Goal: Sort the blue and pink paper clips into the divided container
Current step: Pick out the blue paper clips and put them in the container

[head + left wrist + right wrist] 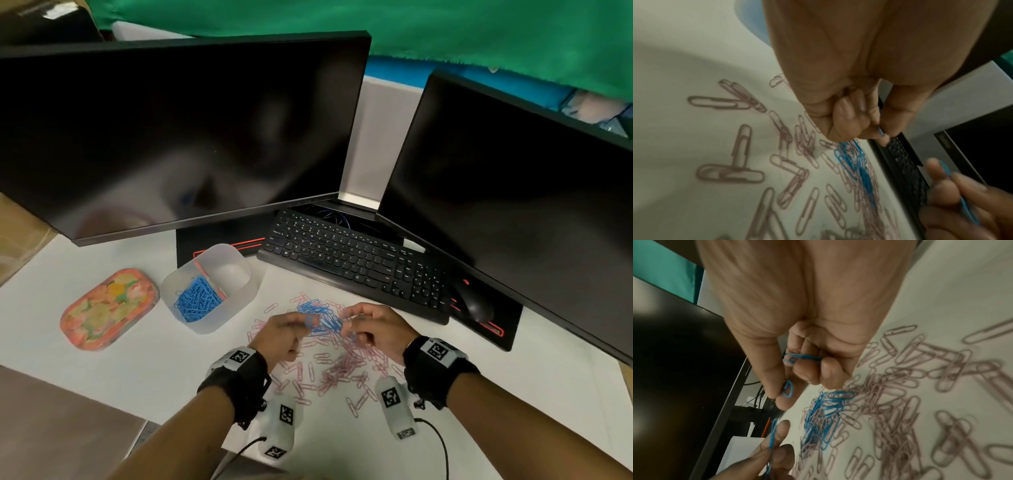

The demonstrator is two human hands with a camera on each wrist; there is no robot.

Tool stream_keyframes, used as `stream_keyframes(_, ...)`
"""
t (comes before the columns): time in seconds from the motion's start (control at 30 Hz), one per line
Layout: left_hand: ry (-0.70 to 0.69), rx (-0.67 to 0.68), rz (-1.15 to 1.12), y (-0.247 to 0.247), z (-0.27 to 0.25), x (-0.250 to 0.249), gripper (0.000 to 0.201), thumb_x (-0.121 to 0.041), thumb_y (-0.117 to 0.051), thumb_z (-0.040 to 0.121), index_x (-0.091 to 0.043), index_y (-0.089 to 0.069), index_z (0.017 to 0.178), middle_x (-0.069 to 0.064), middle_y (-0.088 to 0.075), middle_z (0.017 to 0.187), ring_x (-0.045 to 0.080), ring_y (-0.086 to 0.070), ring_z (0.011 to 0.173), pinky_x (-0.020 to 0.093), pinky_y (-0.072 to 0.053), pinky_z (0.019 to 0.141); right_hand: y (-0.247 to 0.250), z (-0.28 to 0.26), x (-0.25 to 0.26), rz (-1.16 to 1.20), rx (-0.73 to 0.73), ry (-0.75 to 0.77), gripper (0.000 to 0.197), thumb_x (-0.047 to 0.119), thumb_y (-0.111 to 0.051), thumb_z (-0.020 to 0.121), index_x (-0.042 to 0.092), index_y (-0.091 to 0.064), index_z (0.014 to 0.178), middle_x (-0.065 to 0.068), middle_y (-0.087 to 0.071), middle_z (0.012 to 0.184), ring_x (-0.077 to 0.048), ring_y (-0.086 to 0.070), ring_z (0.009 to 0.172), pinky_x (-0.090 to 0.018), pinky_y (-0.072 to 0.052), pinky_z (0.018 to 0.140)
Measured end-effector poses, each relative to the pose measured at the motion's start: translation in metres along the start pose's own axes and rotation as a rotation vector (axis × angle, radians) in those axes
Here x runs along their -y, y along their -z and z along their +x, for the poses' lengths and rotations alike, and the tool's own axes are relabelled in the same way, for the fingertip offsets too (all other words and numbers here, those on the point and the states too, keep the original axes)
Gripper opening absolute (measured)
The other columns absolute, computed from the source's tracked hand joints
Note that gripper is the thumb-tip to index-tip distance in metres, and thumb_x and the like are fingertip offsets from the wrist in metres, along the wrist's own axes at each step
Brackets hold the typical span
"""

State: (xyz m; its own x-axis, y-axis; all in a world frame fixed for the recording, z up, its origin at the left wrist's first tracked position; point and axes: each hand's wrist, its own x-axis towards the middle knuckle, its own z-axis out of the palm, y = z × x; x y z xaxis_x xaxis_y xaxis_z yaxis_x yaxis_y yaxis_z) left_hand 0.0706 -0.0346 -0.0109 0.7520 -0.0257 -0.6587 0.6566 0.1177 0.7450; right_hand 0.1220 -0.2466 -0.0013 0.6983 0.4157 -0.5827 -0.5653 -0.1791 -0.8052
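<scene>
A mixed heap of pink paper clips (pixel 337 371) covers the white table, with a cluster of blue paper clips (pixel 320 315) at its far side. Both hands hover over that cluster. My left hand (pixel 301 325) pinches one blue clip (pixel 880 131) between thumb and fingertips. My right hand (pixel 356 317) pinches a blue clip (pixel 788 389) at the thumb tip and keeps another (pixel 797 357) under its curled fingers. The frosted divided container (pixel 239 301) stands to the left; its left compartment holds several blue clips (pixel 197 299), and I see no clips in the right one.
A black keyboard (pixel 356 260) and mouse (pixel 474 305) lie just beyond the heap. Two dark monitors (pixel 178 137) (pixel 513 192) stand behind. A floral oval lid (pixel 109 308) rests left of the container.
</scene>
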Motion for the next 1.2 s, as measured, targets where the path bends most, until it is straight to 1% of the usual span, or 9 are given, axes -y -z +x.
stream_keyframes(0.1,0.07,0.03,-0.218,0.0,-0.003,-0.005,0.023,0.001,-0.041,0.081,-0.012,-0.059,0.074,0.0,-0.04,0.061,0.011,-0.019,0.045,0.018,-0.016,0.043,-0.006,0.002,0.005,0.147,-0.036,-0.023,0.01,0.001,-0.055,0.088,0.007,-0.059,0.084,-0.016,-0.065,0.071,-0.017,-0.045,0.054,-0.025,-0.033,0.049)
stream_keyframes(0.23,0.096,0.076,-0.386,-0.001,-0.006,-0.01,0.018,-0.014,-0.034,0.081,-0.014,-0.044,0.066,0.001,-0.041,0.062,0.013,-0.025,0.048,0.021,-0.02,0.044,-0.011,0.007,0.011,0.249,-0.125,-0.072,0.013,0.001,-0.048,0.089,0.007,-0.054,0.08,-0.013,-0.06,0.062,-0.024,-0.053,0.057,-0.028,-0.044,0.052)
stream_keyframes(0.33,0.145,0.01,-0.387,-0.001,-0.004,-0.009,0.033,-0.029,-0.036,0.093,-0.017,-0.043,0.062,0.0,-0.041,0.058,0.013,-0.032,0.045,0.022,-0.023,0.044,-0.016,0.012,0.01,0.209,-0.193,-0.115,0.013,0.006,-0.05,0.091,0.007,-0.053,0.079,-0.011,-0.055,0.061,-0.025,-0.05,0.056,-0.029,-0.045,0.051)
stream_keyframes(0.5,0.17,-0.137,-0.25,-0.003,0.005,-0.002,0.033,-0.021,-0.036,0.097,-0.016,-0.044,0.065,-0.002,-0.04,0.052,0.011,-0.029,0.04,0.019,-0.02,0.039,-0.019,0.024,0.007,-0.316,-0.235,-0.112,0.027,0.019,-0.051,0.092,0.009,-0.052,0.067,-0.007,-0.048,0.061,-0.019,-0.044,0.051,-0.027,-0.037,0.054)
stream_keyframes(0.63,0.165,-0.194,-0.186,-0.004,0.005,-0.006,0.023,-0.01,-0.039,0.09,-0.011,-0.053,0.071,0.001,-0.043,0.055,0.012,-0.03,0.041,0.018,-0.02,0.041,-0.023,0.027,0.003,-0.779,-0.317,-0.053,0.015,0.023,-0.058,0.085,0.01,-0.067,0.084,-0.002,-0.067,0.085,-0.02,-0.063,0.08,-0.027,-0.049,0.071)
stream_keyframes(0.8,0.041,-0.223,0.258,-0.003,0.011,-0.007,0.018,-0.017,-0.048,0.088,-0.008,-0.062,0.08,0.004,-0.059,0.072,0.018,-0.051,0.058,0.023,-0.039,0.053,-0.033,0.024,-0.001,-1.052,-0.32,-0.017,0.008,0.022,-0.063,0.085,0.016,-0.062,0.091,-0.006,-0.066,0.096,-0.025,-0.064,0.087,-0.028,-0.052,0.074)
stream_keyframes(0.87,-0.073,-0.244,0.526,-0.004,0.011,-0.005,0.014,-0.025,-0.055,0.086,-0.015,-0.063,0.083,0.001,-0.066,0.082,0.019,-0.061,0.077,0.024,-0.043,0.066,-0.035,0.025,0.0,-1.074,-0.324,-0.016,0.006,0.017,-0.061,0.086,0.014,-0.064,0.09,-0.008,-0.065,0.099,-0.026,-0.063,0.09,-0.029,-0.051,0.075)
stream_keyframes(1.0,-0.279,-0.226,0.827,-0.013,0.015,-0.006,0.009,-0.019,-0.058,0.082,-0.027,-0.06,0.078,-0.008,-0.064,0.082,0.017,-0.061,0.082,0.024,-0.049,0.072,-0.036,0.023,0.003,-0.987,-0.331,-0.055,0.01,0.012,-0.061,0.083,0.019,-0.062,0.075,-0.007,-0.069,0.093,-0.024,-0.065,0.085,-0.028,-0.053,0.072)
stream_keyframes(1.2,-0.408,-0.104,1.258,-0.034,0.025,-0.013,0.033,-0.016,-0.053,0.085,-0.027,-0.063,0.115,0.0,-0.058,0.114,0.023,-0.062,0.098,0.033,-0.053,0.084,-0.024,0.017,0.006,-0.861,-0.36,-0.04,0.024,0.007,-0.061,0.077,0.023,-0.064,0.058,-0.002,-0.07,0.081,-0.021,-0.066,0.075,-0.028,-0.055,0.065)
